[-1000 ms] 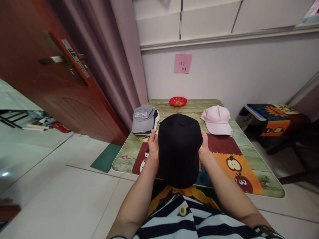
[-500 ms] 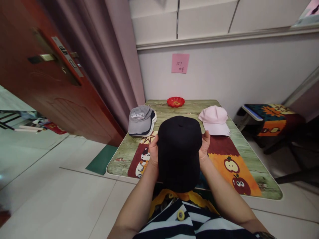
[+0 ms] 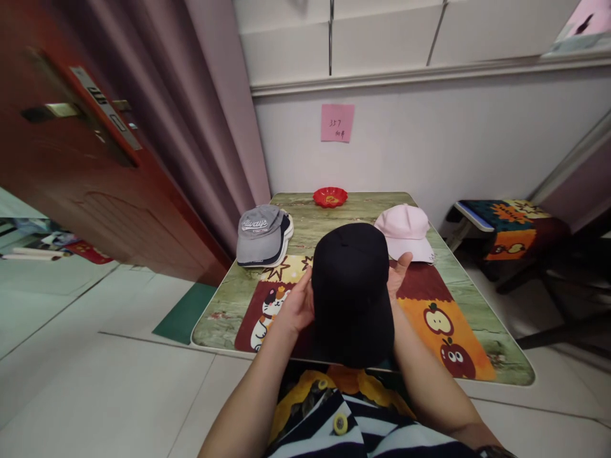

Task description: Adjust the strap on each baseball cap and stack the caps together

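A black baseball cap (image 3: 353, 292) is between my two hands above the near part of the table, its crown away from me and its brim pointing toward me. My left hand (image 3: 300, 302) presses on the cap's left side, with its fingers partly hidden behind it. On the opposite side my right hand (image 3: 397, 275) grips the cap, thumb raised along the edge. A pink cap (image 3: 403, 232) rests on the table just beyond my right hand. To the left lies a stack of caps, with a grey cap (image 3: 260, 235) on top and dark and white brims showing underneath.
The green wood-patterned table (image 3: 296, 216) carries a colourful printed mat (image 3: 424, 283). At its far edge stands a red scalloped dish (image 3: 330, 197). A pink note (image 3: 337, 123) is on the wall. Left are a curtain (image 3: 224, 95) and a brown door (image 3: 119, 203); right, a small covered stool (image 3: 515, 226).
The black cap has moved right, nearer the pink cap, and turned slightly. My left hand's fingers are straighter along its side. The whole view has shifted a little.
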Available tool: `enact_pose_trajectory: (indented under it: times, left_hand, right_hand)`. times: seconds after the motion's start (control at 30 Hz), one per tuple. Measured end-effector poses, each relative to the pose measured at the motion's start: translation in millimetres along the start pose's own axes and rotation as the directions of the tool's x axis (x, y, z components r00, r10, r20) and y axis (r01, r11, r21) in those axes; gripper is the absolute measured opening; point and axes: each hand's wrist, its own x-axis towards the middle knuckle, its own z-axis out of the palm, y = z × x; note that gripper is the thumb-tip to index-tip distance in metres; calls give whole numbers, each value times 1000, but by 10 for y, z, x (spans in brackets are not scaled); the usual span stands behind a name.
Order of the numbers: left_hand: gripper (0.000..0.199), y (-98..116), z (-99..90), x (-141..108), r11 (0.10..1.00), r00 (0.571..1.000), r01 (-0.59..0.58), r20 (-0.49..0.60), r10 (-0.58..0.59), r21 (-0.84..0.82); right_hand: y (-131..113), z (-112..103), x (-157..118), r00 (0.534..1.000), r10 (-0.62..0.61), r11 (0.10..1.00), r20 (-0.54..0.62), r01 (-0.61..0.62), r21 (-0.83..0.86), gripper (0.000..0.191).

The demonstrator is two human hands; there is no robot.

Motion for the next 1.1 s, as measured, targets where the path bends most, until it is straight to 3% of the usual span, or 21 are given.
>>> enact_pose_trajectory:
  times: [0.13,0.27,0.37,0.47,0.57,0.7,0.8,0.93,1.03,1.1]
  left_hand:
    - [42,-6,-27,49,1000,982,-25,-190,24,-4]
    - [43,143,-89,188,987,956,-162,-251,154,-13]
    - [43,311,-156,324,957,923,-287,-276,269,-28]
    - [39,403,-193,501,935,897,-355,-291,334,-23]
    - [29,362,-206,700,915,872,-399,-284,399,60]
    - [41,184,-352,882,793,779,-444,-258,571,417]
    - [46,69,-563,918,636,715,-422,-194,672,646]
    - [41,15,-741,898,582,720,-398,-151,677,709]
    - [37,19,-740,869,549,743,-364,-121,658,752]
    - [35,24,-714,853,515,750,-342,-102,653,786]
  right_hand:
    - [-33,-24,66,997,44,999,-71,-43,13,58]
    - [25,-4,8,949,286,950,-131,-299,-93,56]
    - [106,4,-154,935,320,937,-156,-336,-96,55]
    - [155,31,-290,966,205,964,-159,-227,-138,38]
    - [89,60,-268,974,81,971,-212,-125,-206,43]
    - [-271,33,19,949,-133,966,-286,60,-252,44]
    - [-697,-37,317,903,-311,930,-297,224,-293,40]
    - [-1233,-255,683,834,-466,875,-294,385,-294,33]
    - [-1440,-586,873,781,-458,887,-424,368,-279,26]
    - [-1463,-861,930,698,-435,897,-569,276,-346,23]
